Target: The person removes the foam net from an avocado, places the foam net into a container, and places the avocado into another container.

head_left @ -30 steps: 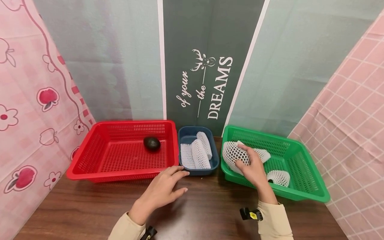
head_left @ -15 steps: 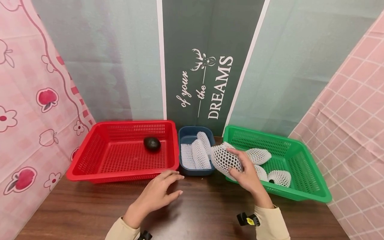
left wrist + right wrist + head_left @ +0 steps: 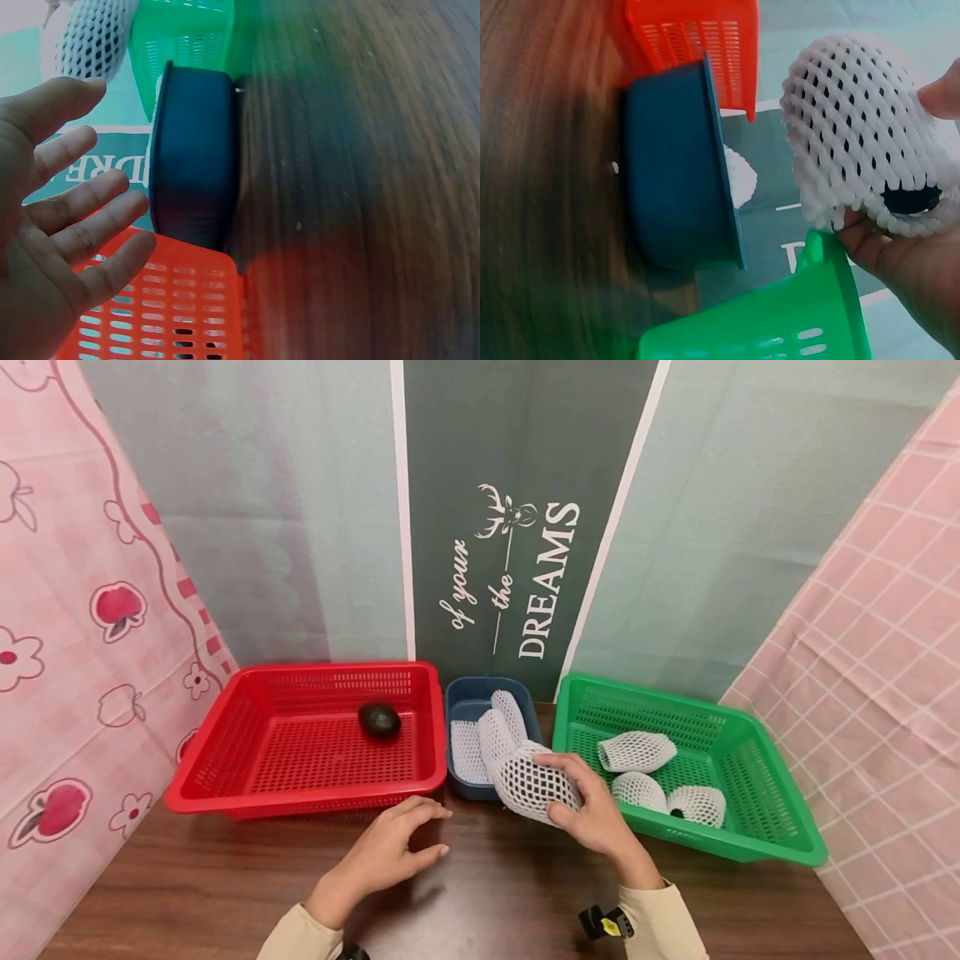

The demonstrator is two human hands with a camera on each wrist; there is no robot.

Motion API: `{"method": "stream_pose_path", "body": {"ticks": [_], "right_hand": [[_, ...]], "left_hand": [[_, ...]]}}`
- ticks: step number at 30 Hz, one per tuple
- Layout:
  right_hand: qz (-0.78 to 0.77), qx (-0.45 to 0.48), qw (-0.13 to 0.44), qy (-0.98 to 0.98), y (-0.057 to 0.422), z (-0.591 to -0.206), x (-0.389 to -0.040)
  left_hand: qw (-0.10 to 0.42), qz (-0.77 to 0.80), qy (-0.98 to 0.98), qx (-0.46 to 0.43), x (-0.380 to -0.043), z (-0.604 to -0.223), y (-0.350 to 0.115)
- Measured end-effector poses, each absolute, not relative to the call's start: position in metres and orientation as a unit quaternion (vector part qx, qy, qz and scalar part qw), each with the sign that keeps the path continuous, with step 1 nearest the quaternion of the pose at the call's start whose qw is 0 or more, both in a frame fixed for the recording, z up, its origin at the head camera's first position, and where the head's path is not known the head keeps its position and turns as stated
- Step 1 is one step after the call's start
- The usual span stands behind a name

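My right hand (image 3: 596,814) grips an avocado in a white foam net sleeve (image 3: 534,781), thumb on the near side and fingers on the far side. It is held in front of the small blue bin (image 3: 471,788), overlapping the bin's right corner in the head view. Dark skin shows through the mesh and at the sleeve's open end (image 3: 911,199) in the right wrist view. My left hand (image 3: 386,852) hovers before the red basket (image 3: 300,803), palm down, fingers loosely spread, holding nothing. In the blue bin lie several foam net sleeves (image 3: 468,752).
One bare dark avocado (image 3: 379,721) lies in the red basket. The green basket (image 3: 772,777) on the right holds three net-wrapped fruits (image 3: 637,752). All three containers stand in a row on the wooden table (image 3: 480,910), against a printed cloth backdrop (image 3: 487,527).
My right hand has lifted the netted avocado out of the green basket and carried it left and nearer. My left hand has drawn back slightly toward the lower left.
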State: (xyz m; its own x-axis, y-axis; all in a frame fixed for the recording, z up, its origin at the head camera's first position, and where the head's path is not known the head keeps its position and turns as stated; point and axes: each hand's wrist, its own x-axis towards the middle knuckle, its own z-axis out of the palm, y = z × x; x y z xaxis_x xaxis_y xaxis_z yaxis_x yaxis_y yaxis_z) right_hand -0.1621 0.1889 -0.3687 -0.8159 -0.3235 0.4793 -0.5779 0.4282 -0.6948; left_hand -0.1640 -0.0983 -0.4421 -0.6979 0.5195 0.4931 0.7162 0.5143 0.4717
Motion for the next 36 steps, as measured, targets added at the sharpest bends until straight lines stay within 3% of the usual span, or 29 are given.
{"method": "stream_pose_path", "body": {"ticks": [15,23,29,36], "right_hand": [[0.460,0.320,0.103,-0.822,0.171,-0.391,-0.161],[0.454,0.321,0.062,-0.829,0.180,-0.440,-0.181],[0.432,0.315,0.054,-0.843,0.179,-0.450,-0.187],[0.408,0.293,0.006,-0.865,0.176,-0.451,-0.186]], "left_hand": [[0.118,-0.367,-0.859,-0.336,-0.173,-0.456,-0.099],[0.097,-0.352,-0.875,-0.318,-0.175,-0.463,-0.106],[0.078,-0.365,-0.874,-0.312,-0.178,-0.468,-0.112],[0.045,-0.367,-0.881,-0.296,-0.178,-0.469,-0.114]]}}
